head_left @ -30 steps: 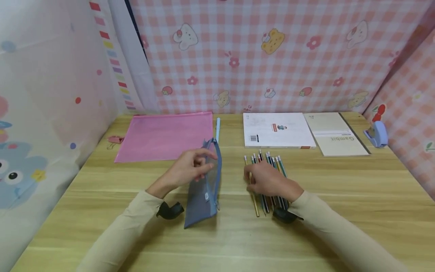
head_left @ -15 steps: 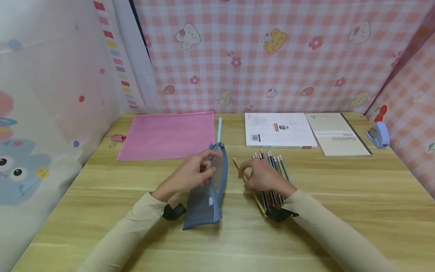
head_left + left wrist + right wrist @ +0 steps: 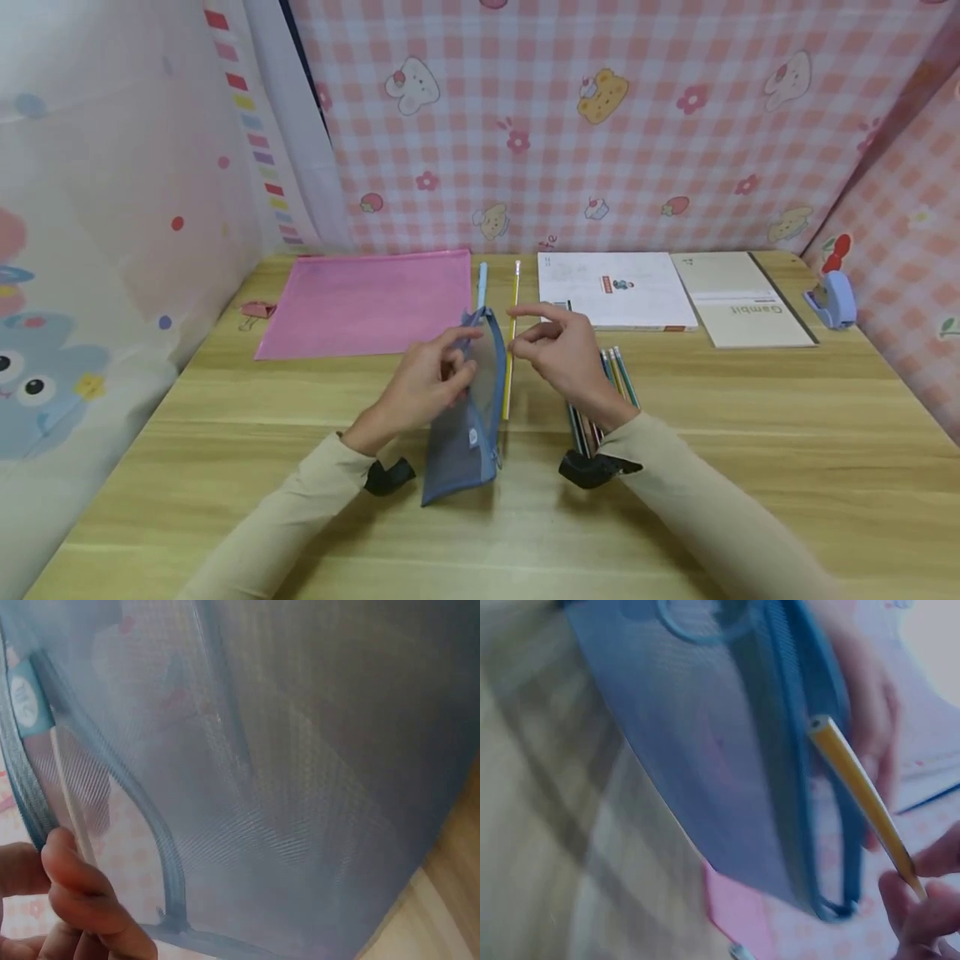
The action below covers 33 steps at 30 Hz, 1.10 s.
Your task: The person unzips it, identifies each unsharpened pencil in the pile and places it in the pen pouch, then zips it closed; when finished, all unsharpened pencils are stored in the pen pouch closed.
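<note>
My left hand (image 3: 420, 387) grips the rim of a blue mesh zip pouch (image 3: 457, 454), holding it on its edge with the mouth facing right. In the left wrist view, its fingertips pinch the zipped border beside a small tag (image 3: 30, 697). Between thumb and finger of my right hand (image 3: 566, 354) is a yellow pencil (image 3: 508, 387), eraser end pointing away from me. The right wrist view has the pencil's other end at the open mouth of the pouch; whether it touches the rim I cannot tell. Several more pencils (image 3: 621, 375) lie under the right forearm, partly hidden.
Behind the pouch are a pink folder (image 3: 375, 304), a light blue pen (image 3: 482, 283) and a pink binder clip (image 3: 257, 310). To the right lie a white book (image 3: 645, 287), a beige notebook (image 3: 746, 304) and a lilac tape dispenser (image 3: 832, 300).
My right hand has picked the yellow pencil out from beside the others and brought it left to the pouch. The pouch has shifted slightly right, still in my left hand.
</note>
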Motion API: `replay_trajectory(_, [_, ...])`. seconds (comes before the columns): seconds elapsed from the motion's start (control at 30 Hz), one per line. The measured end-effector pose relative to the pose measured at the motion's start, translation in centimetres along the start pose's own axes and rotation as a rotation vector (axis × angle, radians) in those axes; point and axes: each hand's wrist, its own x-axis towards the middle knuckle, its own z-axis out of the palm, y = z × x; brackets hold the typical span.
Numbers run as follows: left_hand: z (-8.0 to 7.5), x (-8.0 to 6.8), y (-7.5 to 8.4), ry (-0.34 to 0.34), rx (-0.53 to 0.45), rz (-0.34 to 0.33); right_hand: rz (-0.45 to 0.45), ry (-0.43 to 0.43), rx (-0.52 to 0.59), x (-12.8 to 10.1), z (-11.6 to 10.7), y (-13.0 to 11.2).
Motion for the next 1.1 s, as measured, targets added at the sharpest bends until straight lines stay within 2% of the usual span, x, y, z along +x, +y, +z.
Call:
replay_trajectory(0.2, [0.5, -0.1, 0.1, 0.057, -0.006, 0.001, -0.059, 0.072, -0.046, -0.3, 2.6, 0.3])
replay_trajectory(0.37, [0.6, -0.1, 0.0, 0.110, -0.022, 0.006, -0.087, 0.062, -0.076, -0.5, 3.2, 0.2])
replay_trajectory(0.53, [0.1, 0.1, 0.0, 0.145, -0.014, 0.032, -0.077, -0.014, -0.201, -1.1, 3.0, 0.2])
replay_trajectory(0.63, [-0.2, 0.1, -0.1, 0.168, 0.000, 0.048, -0.099, -0.099, -0.271, -1.3, 3.0, -0.1])
replay_trajectory(0.77, [-0.1, 0.1, -0.2, 0.158, 0.023, 0.086, -0.114, -0.229, -0.343, -1.1, 3.1, -0.6])
replay_trajectory(0.87, [0.0, 0.0, -0.3, 0.144, 0.027, 0.095, -0.128, -0.271, -0.402, -1.1, 3.1, -0.8])
replay_trajectory(0.97, [0.1, 0.0, -0.5, 0.140, 0.013, 0.078, -0.164, -0.240, -0.417, -1.3, 2.7, -0.7])
replay_trajectory(1.1, [0.1, 0.0, -0.5, 0.136, 0.001, 0.054, -0.227, -0.131, -0.376, -1.6, 0.9, -0.5])
